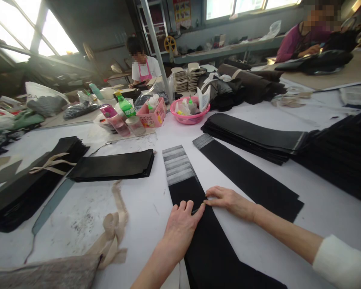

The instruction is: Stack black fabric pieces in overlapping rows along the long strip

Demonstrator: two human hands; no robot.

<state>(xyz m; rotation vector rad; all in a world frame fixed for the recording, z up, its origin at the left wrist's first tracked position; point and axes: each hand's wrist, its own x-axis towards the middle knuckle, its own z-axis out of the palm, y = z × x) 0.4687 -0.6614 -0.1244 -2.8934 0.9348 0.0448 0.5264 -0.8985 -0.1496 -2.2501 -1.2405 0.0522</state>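
Note:
A long black strip of sheet material lies before me, with several grey-white bands across its far end. My left hand rests on its left part, fingers bent and thumb stretched toward the right edge. At that right edge, my right hand closes its fingertips on the strip, close to my left thumb. A thin pale edge shows between the left fingers and thumb. Under my wrists the black material continues toward me. To the right lies another group of black strips, its far end greyish; neither hand touches it.
Stacks of black strips lie at the left and right. A tied bundle, beige fabric ribbon, pink basin and pink box share the white table. Two people work beyond, near a metal pole.

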